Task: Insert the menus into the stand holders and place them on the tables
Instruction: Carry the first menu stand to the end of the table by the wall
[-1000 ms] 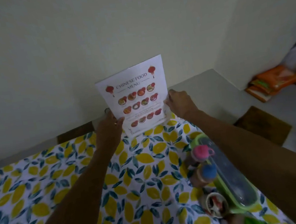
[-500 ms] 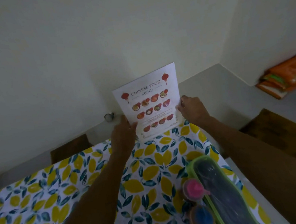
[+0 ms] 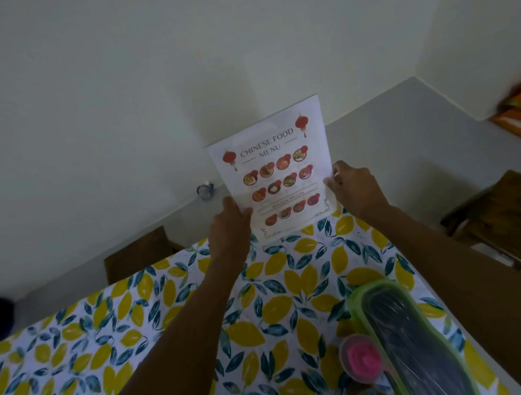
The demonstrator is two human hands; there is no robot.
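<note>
Pinching menu [image 3: 277,175] upright w/ left hand [image 3: 230,231] & right hand [image 3: 356,189] at table [image 3: 137,329] far edge; holder not discernible, fingertips hidden

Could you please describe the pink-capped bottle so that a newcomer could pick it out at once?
Start at the lemon-print tablecloth and go to its near right corner. Beside the long green-rimmed container stands the pink-capped bottle; the bottle next to it has a blue cap.

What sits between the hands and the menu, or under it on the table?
Nothing visible: the left hand and right hand already grip the menu at the tablecloth's far edge; the green tray lies nearer.
</note>
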